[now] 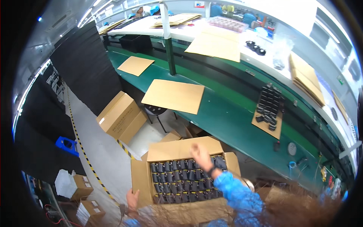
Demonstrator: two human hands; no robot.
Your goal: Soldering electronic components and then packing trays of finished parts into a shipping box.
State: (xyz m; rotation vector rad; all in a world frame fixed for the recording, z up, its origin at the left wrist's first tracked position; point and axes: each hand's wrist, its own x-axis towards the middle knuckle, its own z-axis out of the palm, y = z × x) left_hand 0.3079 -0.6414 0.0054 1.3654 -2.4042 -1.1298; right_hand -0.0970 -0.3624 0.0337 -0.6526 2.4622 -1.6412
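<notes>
An open cardboard carton stands below me, its flaps folded outward. Inside it, small black parts with yellow bits lie in several close rows. At the carton's left flap, my left hand is closed on the edge of the cardboard. My right hand, in a blue sleeve with a dark band at the wrist, hovers over the far side of the carton, in front of the raised far flap. Motion smears its fingers, so I cannot make out their grip or anything in them.
A green bench runs along the far side, with cardboard sheets and a board of black parts on it. Another carton and a black stool stand beyond. Small boxes sit at the lower left.
</notes>
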